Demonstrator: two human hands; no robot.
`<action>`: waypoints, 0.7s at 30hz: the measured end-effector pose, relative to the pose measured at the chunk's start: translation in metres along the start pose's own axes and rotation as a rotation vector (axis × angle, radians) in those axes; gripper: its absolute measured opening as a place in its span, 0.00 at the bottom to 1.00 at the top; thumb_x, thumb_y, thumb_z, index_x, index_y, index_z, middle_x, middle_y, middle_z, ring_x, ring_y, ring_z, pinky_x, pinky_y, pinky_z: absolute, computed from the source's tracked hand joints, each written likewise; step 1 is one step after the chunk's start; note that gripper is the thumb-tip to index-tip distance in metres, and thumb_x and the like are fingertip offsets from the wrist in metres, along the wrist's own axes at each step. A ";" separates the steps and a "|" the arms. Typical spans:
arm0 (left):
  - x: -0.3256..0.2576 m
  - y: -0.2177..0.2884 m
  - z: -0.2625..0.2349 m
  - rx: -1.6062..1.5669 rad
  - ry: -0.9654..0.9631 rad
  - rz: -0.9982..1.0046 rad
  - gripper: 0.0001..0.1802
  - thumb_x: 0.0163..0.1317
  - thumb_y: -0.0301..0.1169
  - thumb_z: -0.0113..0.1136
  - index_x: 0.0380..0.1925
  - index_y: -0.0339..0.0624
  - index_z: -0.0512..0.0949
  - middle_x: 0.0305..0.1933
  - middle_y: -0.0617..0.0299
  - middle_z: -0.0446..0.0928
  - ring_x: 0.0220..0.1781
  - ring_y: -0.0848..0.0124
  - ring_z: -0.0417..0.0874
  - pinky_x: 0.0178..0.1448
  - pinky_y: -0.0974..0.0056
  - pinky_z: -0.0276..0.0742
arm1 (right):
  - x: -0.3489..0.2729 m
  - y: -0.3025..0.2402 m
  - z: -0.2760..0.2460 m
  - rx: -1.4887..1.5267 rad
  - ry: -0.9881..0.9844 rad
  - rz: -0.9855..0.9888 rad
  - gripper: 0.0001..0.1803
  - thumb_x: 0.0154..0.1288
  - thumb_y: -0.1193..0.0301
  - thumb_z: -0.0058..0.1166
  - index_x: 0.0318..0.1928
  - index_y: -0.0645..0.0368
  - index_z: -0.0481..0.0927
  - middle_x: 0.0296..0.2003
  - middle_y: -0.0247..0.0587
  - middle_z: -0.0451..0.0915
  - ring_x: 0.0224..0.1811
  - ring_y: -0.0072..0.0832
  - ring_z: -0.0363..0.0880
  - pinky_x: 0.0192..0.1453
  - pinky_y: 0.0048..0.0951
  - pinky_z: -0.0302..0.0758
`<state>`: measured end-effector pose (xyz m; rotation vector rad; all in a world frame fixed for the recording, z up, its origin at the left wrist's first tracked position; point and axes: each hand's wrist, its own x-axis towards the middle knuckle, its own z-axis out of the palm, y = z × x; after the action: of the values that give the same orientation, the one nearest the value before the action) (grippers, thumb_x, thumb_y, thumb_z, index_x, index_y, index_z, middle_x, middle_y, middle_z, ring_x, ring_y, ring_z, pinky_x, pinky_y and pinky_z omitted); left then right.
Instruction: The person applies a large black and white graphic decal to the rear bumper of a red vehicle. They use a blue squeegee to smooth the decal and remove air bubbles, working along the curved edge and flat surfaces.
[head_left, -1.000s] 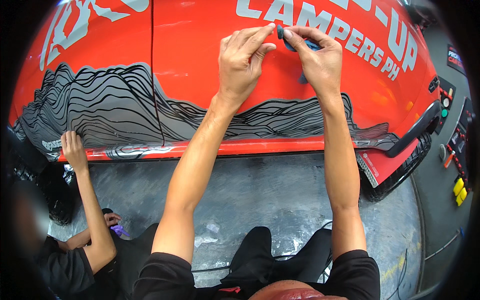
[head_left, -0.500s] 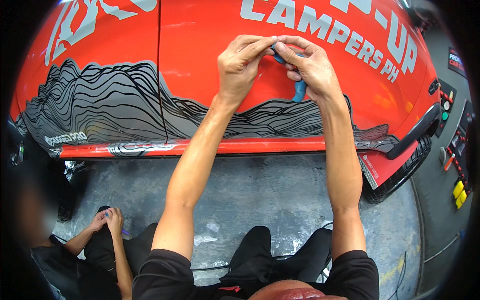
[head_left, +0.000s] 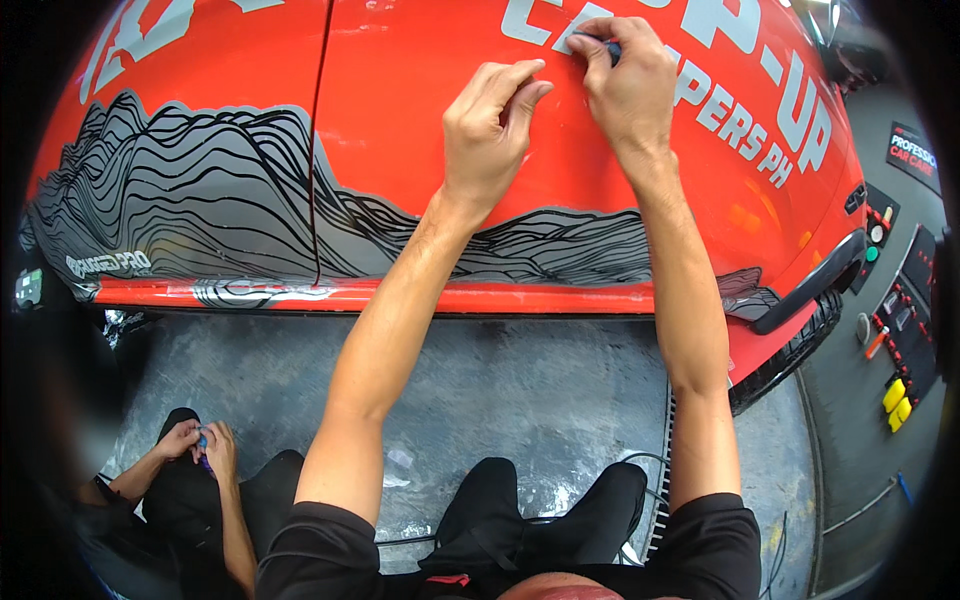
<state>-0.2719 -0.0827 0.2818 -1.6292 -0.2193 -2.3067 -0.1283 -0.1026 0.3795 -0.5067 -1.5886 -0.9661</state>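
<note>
The red vehicle door panel (head_left: 400, 120) fills the far side, with grey lettering and a grey-and-black wavy line graphic (head_left: 210, 190) along its lower part. My right hand (head_left: 632, 85) is raised high against the panel, over the lettering. Between its thumb and fingers it grips a piece of blue clay (head_left: 613, 50), mostly hidden by the fingers. To its left, my left hand (head_left: 490, 125) is in front of plain red paint. Its fingers are curled, the thumb and index tips stand apart, and nothing shows between them.
At lower left a person sits low, their hands (head_left: 205, 450) around a small blue item. The red sill (head_left: 380, 297) runs below the panel, with a black tyre (head_left: 790, 355) at right. Tools and yellow items (head_left: 897, 405) hang on the grey wall. A cable lies on the floor.
My hands have separated. The right one has moved up the panel with the blue clay, whose hanging end no longer shows. The view has shifted slightly.
</note>
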 end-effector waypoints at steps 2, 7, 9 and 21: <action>-0.001 -0.003 -0.003 0.006 0.010 0.015 0.12 0.71 0.24 0.72 0.52 0.39 0.88 0.38 0.61 0.86 0.34 0.75 0.85 0.36 0.68 0.82 | 0.003 -0.001 -0.006 0.151 -0.078 0.010 0.06 0.69 0.74 0.69 0.41 0.64 0.89 0.38 0.45 0.90 0.32 0.34 0.90 0.40 0.34 0.85; -0.001 0.000 0.002 -0.037 0.015 -0.007 0.11 0.71 0.25 0.72 0.52 0.39 0.88 0.37 0.60 0.85 0.33 0.74 0.84 0.35 0.67 0.81 | 0.006 0.006 0.010 -0.254 0.087 -0.257 0.06 0.60 0.77 0.59 0.35 0.69 0.82 0.30 0.65 0.83 0.32 0.60 0.85 0.37 0.58 0.79; 0.000 -0.003 0.001 -0.018 0.017 0.022 0.11 0.71 0.25 0.72 0.52 0.39 0.88 0.37 0.60 0.85 0.32 0.74 0.84 0.35 0.67 0.81 | 0.001 0.003 0.012 -0.316 -0.006 -0.173 0.05 0.59 0.78 0.59 0.34 0.69 0.82 0.30 0.64 0.83 0.33 0.62 0.84 0.38 0.58 0.78; 0.001 -0.008 0.008 0.467 -0.060 0.184 0.26 0.69 0.31 0.71 0.66 0.41 0.80 0.68 0.53 0.78 0.72 0.56 0.78 0.75 0.49 0.71 | 0.011 -0.004 0.000 0.026 -0.018 0.045 0.07 0.70 0.71 0.70 0.41 0.64 0.89 0.38 0.45 0.89 0.37 0.38 0.90 0.44 0.37 0.86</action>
<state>-0.2679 -0.0726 0.2854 -1.4125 -0.5506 -1.8915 -0.1338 -0.1066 0.3886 -0.5317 -1.5975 -0.9081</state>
